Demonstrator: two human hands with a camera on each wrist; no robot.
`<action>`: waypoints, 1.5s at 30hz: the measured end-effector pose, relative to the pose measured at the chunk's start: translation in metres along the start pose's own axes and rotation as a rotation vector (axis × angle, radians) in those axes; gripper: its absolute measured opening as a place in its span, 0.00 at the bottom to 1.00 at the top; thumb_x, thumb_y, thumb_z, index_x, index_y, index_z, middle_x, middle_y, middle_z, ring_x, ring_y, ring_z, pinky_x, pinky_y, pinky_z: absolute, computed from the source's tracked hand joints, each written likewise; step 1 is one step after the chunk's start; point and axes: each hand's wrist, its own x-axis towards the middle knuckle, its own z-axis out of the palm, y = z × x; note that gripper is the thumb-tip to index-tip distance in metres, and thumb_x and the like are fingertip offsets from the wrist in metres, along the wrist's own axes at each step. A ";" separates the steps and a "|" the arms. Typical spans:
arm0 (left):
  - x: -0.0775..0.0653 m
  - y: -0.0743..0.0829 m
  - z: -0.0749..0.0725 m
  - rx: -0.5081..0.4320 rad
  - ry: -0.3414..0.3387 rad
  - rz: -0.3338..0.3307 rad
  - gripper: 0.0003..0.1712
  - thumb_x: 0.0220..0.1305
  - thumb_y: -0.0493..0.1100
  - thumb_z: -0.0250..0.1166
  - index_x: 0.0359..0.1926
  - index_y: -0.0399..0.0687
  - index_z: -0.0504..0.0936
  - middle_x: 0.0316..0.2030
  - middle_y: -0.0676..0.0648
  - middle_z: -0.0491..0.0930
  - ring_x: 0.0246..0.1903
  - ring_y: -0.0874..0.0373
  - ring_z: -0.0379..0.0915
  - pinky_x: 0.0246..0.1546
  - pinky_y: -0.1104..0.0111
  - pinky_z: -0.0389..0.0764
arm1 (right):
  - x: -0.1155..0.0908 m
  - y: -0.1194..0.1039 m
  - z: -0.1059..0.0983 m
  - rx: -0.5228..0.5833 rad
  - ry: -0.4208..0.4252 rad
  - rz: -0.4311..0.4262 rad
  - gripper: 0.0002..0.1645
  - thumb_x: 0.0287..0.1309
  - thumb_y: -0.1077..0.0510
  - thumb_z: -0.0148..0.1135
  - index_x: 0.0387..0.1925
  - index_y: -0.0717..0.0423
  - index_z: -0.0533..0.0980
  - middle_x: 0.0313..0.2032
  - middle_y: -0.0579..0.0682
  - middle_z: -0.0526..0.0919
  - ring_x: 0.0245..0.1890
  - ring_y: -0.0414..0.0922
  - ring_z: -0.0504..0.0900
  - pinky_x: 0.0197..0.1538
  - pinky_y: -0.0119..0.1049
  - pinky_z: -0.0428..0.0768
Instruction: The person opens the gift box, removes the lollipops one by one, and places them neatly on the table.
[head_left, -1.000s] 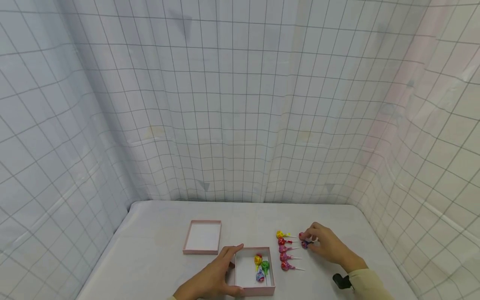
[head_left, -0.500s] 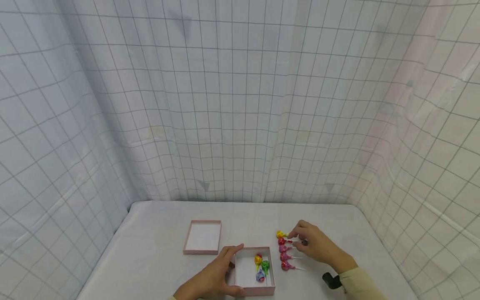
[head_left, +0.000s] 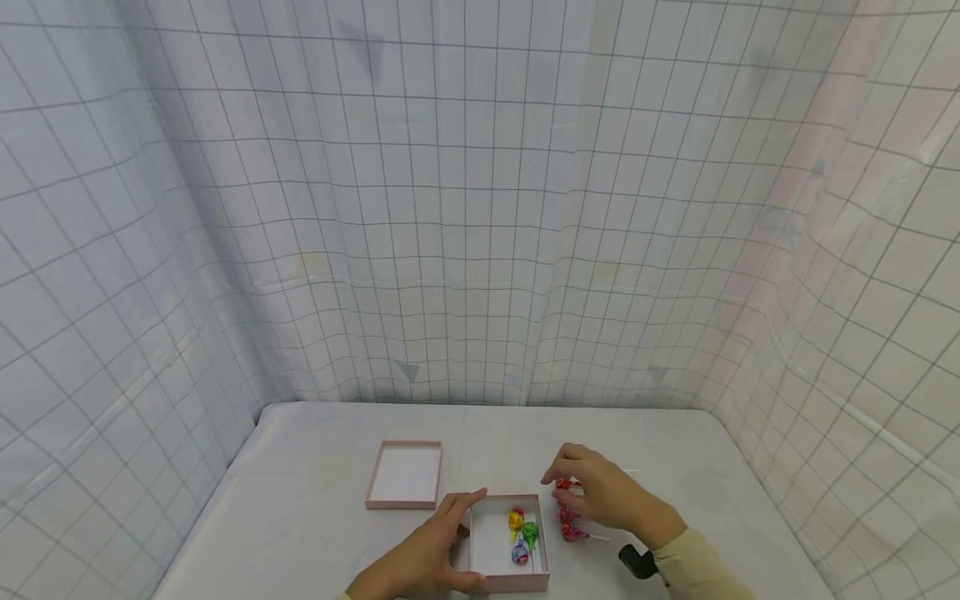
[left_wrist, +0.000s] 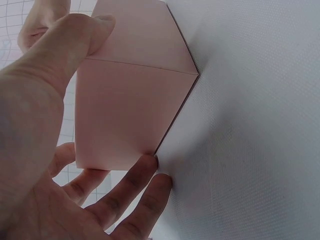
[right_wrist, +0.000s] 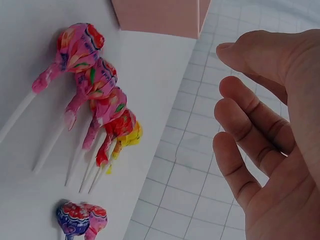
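Observation:
My left hand grips the open pink box from its left side, thumb at the near wall and fingers along the far end. Inside lie a yellow lollipop, a green one and a blue one. Over the row of lollipops beside the box hovers my right hand, its fingers loosely bent and holding nothing in the right wrist view. That row has several pink lollipops, a red one and a yellow one; in the head view the hand hides part of it.
Apart from the row lie a blue lollipop and a pink one. A shallow pink lid with a white inside sits behind and left of the box. Gridded white curtains enclose the white table.
My right hand has left the two separate lollipops and moved left over the row, now covering the yellow one. The left hand and the box have stayed in place.

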 end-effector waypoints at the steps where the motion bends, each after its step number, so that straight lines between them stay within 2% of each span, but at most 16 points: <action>1: 0.000 0.000 0.000 0.001 0.000 -0.001 0.71 0.61 0.55 0.93 0.94 0.52 0.57 0.80 0.40 0.69 0.61 0.50 0.83 0.66 0.52 0.90 | 0.002 -0.003 0.000 0.000 -0.010 0.004 0.12 0.73 0.65 0.79 0.53 0.51 0.93 0.48 0.47 0.87 0.48 0.42 0.86 0.53 0.40 0.93; 7: 0.000 0.000 0.000 0.011 -0.002 -0.001 0.71 0.61 0.56 0.92 0.93 0.52 0.58 0.79 0.41 0.69 0.60 0.50 0.82 0.66 0.51 0.91 | 0.014 -0.017 -0.002 -0.015 -0.074 0.027 0.11 0.75 0.62 0.79 0.55 0.48 0.93 0.51 0.47 0.89 0.50 0.46 0.87 0.56 0.39 0.92; 11: 0.000 0.000 -0.002 0.011 -0.008 0.001 0.70 0.62 0.56 0.92 0.93 0.52 0.58 0.79 0.41 0.69 0.61 0.50 0.82 0.65 0.55 0.91 | 0.021 -0.023 0.001 -0.039 -0.098 0.015 0.11 0.75 0.59 0.80 0.54 0.42 0.92 0.52 0.42 0.88 0.48 0.42 0.86 0.54 0.33 0.88; 15: 0.000 -0.001 -0.002 0.013 -0.009 0.007 0.70 0.62 0.57 0.91 0.93 0.52 0.58 0.79 0.41 0.69 0.61 0.50 0.82 0.62 0.59 0.90 | 0.028 -0.028 0.005 -0.023 -0.136 -0.006 0.09 0.78 0.56 0.79 0.54 0.40 0.92 0.52 0.39 0.89 0.48 0.38 0.88 0.56 0.33 0.89; 21: 0.000 -0.001 -0.002 0.019 -0.005 0.020 0.70 0.62 0.57 0.91 0.93 0.51 0.57 0.78 0.41 0.69 0.61 0.51 0.83 0.59 0.63 0.89 | 0.039 -0.035 0.009 -0.001 -0.224 -0.008 0.08 0.80 0.56 0.77 0.55 0.45 0.92 0.52 0.39 0.89 0.48 0.28 0.87 0.58 0.31 0.90; 26: -0.002 0.000 -0.001 0.012 -0.006 0.021 0.70 0.63 0.57 0.91 0.93 0.51 0.57 0.79 0.41 0.69 0.62 0.50 0.83 0.58 0.65 0.89 | 0.043 -0.043 0.010 -0.001 -0.277 -0.018 0.10 0.77 0.60 0.78 0.55 0.49 0.92 0.52 0.40 0.90 0.50 0.30 0.89 0.57 0.28 0.90; 34: -0.003 -0.001 -0.002 0.002 -0.007 0.047 0.68 0.65 0.58 0.89 0.93 0.49 0.57 0.80 0.40 0.68 0.62 0.52 0.82 0.59 0.67 0.87 | 0.050 -0.046 0.016 -0.029 -0.299 -0.083 0.10 0.77 0.61 0.78 0.55 0.53 0.92 0.52 0.45 0.91 0.50 0.31 0.90 0.56 0.25 0.88; 45: -0.004 0.001 -0.001 0.015 0.008 0.063 0.68 0.64 0.58 0.90 0.93 0.48 0.58 0.79 0.42 0.68 0.62 0.54 0.82 0.58 0.68 0.86 | 0.057 -0.050 0.022 -0.059 -0.375 -0.065 0.12 0.75 0.61 0.78 0.56 0.53 0.93 0.50 0.44 0.97 0.43 0.30 0.86 0.55 0.23 0.85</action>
